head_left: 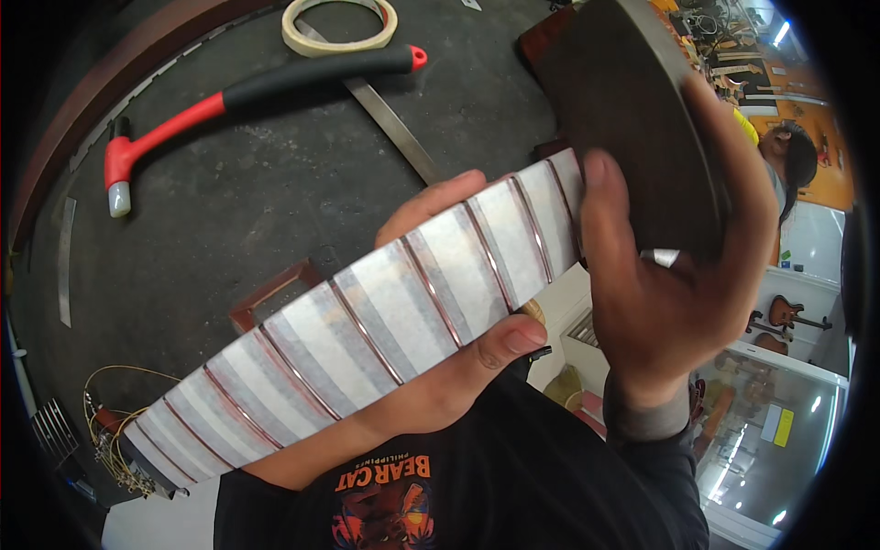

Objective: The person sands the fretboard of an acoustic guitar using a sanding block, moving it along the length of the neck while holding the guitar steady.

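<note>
A guitar neck (371,316) slants across the middle, its fretboard covered with pale masking tape between the bare metal frets. My left hand (458,371) is wrapped round the neck from beneath, thumb on the near edge and fingertips over the far edge. At the neck's upper right end is a dark, smooth, broad piece (632,119). My right hand (683,266) grips its edge, with the thumb by the last frets and the fingers along the right side. Whether this piece belongs to the guitar or is a separate block, I cannot tell. Loose strings (124,449) curl at the lower left end.
On the dark bench top (312,174) lie a red and black mallet (247,92), a masking tape roll (341,26), a metal strip (394,128) and a thin ruler (66,261). A brown frame-like piece (275,293) sits behind the neck. Another person (790,156) is at the right.
</note>
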